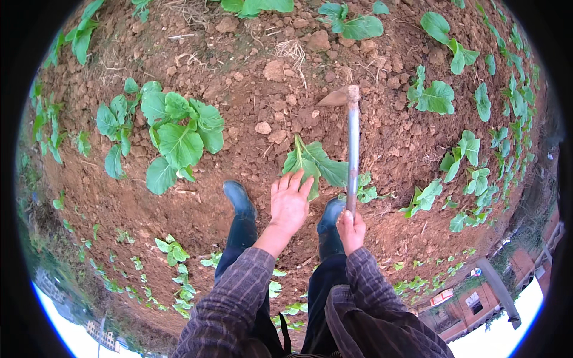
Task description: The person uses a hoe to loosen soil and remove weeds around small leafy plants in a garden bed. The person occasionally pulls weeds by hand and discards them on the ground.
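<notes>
My left hand [289,203] reaches down with its fingers stretched out and a little apart, over the lower leaves of a green leafy seedling [320,165]. The fingertips overlap a leaf; whether they press on it I cannot tell. That seedling lies low on the brown soil, its pale stems pointing away from me. Closed round the near end of a hoe's grey shaft [353,149] is my right hand [351,230]. The shaft runs straight away from me, just right of the seedling. At its far end the hoe's blade [333,97] rests at the soil, pointing left.
Two dark green boots [240,200] [330,222] stand either side of my left hand. Larger leafy plants [179,140] grow at the left, smaller ones [434,97] in rows at the right. Clods [274,70] and dry straw [292,52] lie beyond the seedling.
</notes>
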Motion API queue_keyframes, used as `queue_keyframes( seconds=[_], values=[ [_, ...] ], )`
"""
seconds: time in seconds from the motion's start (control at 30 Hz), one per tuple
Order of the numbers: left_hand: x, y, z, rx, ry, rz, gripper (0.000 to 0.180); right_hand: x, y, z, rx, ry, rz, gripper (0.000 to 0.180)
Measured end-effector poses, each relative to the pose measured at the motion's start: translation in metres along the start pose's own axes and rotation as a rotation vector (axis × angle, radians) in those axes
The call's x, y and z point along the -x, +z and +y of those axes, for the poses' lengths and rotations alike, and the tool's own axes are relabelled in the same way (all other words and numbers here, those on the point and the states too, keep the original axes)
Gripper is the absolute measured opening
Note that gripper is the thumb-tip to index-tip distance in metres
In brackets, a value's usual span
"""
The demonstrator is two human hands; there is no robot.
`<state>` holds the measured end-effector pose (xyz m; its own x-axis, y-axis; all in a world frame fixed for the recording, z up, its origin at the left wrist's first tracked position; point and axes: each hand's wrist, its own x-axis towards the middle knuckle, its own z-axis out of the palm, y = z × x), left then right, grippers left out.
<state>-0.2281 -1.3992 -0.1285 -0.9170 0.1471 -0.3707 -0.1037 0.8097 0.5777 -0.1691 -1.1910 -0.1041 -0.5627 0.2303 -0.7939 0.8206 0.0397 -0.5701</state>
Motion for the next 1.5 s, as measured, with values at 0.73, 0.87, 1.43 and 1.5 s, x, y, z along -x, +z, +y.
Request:
queue_keyframes(
  seconds=[0.73,0.87,1.43,1.5],
  values=[
    [0.108,0.055,0.035,0.285,-0.187,-0.034,0.041,0.020,-0.030,-0.116,-0.138,-0.683,-0.147,0.042],
    [0.104,0.060,0.039,0.242,-0.159,-0.067,0.040,0.014,-0.010,-0.041,0.011,-0.318,0.028,0.033],
    [0.098,0.076,0.037,0.192,-0.097,-0.123,0.039,0.019,-0.011,0.039,-0.449,0.098,0.305,0.039],
    [0.104,0.077,0.028,0.184,-0.101,-0.141,0.039,0.018,-0.006,0.039,-0.702,0.229,0.262,0.035]
  ],
)
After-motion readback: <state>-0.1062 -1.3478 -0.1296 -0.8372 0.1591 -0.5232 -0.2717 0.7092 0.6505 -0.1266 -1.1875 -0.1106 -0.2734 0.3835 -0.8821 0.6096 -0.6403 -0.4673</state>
